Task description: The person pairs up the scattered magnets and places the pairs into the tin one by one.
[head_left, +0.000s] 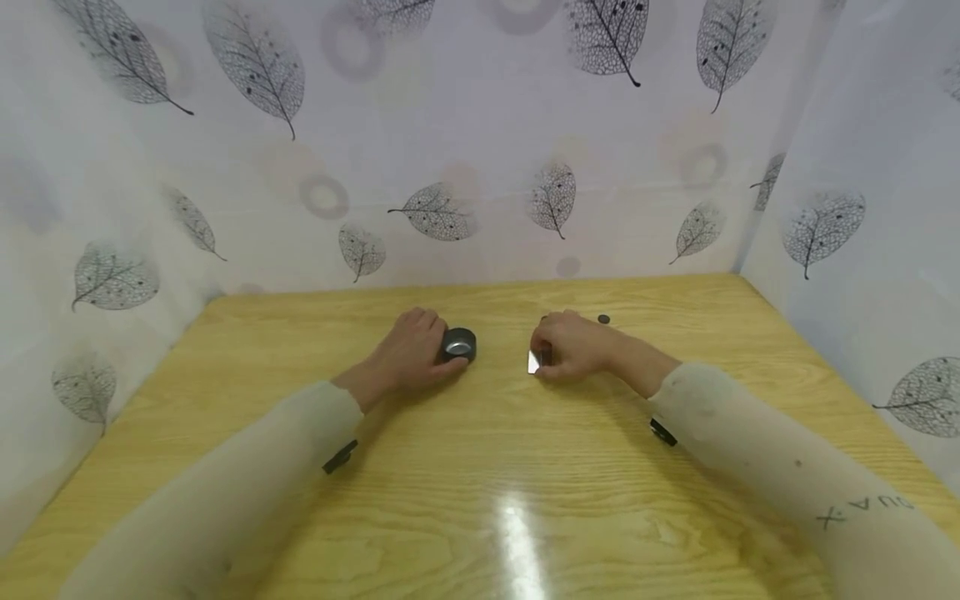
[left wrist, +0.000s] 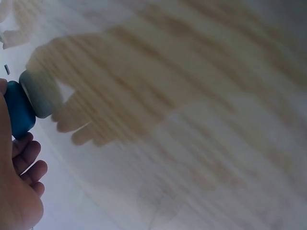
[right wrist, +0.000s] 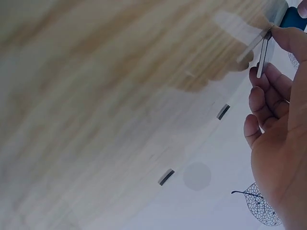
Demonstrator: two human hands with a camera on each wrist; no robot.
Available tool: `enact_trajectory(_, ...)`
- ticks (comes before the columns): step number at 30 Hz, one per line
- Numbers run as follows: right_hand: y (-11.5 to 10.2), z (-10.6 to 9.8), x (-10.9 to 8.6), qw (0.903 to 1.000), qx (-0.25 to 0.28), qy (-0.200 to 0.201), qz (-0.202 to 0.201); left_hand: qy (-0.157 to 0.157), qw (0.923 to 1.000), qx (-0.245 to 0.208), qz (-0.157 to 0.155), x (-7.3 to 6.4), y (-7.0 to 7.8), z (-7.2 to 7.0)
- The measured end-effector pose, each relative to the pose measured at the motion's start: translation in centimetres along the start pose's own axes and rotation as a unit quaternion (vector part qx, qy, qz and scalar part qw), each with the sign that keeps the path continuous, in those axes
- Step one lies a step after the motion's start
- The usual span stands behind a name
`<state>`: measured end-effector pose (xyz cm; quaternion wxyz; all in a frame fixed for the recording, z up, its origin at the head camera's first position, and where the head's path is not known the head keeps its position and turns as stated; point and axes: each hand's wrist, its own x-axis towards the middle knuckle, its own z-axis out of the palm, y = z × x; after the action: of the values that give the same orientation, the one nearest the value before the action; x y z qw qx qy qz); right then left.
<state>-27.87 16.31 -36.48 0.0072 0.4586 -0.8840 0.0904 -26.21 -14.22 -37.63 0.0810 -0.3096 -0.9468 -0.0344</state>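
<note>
My left hand (head_left: 411, 352) grips a small round dark container (head_left: 460, 332) with a shiny metallic inside, on the wooden table. Its thumb lies along the near side. In the left wrist view the container (left wrist: 20, 108) looks blue, its reflection beside it on the tabletop. To the right, my right hand (head_left: 576, 346) pinches a thin flat rectangular plate (head_left: 534, 361) with a mirror-like face. Seen in the right wrist view, the plate (right wrist: 263, 57) stands edge-on between thumb and fingers. The fingers hide part of it.
A small black disc (head_left: 603, 319) lies on the table just beyond my right wrist. Two small dark pieces (right wrist: 223, 111) show in the right wrist view. Leaf-printed curtains (head_left: 465, 150) border the glossy wooden table (head_left: 450, 467) at the back and sides.
</note>
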Motion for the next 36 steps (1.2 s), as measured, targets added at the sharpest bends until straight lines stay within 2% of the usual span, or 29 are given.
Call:
enact_trajectory(11,-0.23,0.09,-0.17,0.9994,0.031,0.010,-0.013,-0.001,1.0000,0.007,-0.001,0.07,0.04,0.17)
enact_trajectory(20,-0.47,0.35,-0.03,0.9983,0.012,0.022,-0.052,-0.001,0.9998,0.019,-0.003,0.16,0.14,0.22)
enact_trajectory(28,-0.58,0.55,0.27,0.9978,0.043,0.036,-0.035,0.010,0.9999,0.007,0.004,-0.01,0.18,0.10)
enact_trajectory(36,-0.41,0.23,0.30,0.9969,0.038,0.059,0.035,0.003,1.0000,0.003,0.002,-0.05,0.12,0.02)
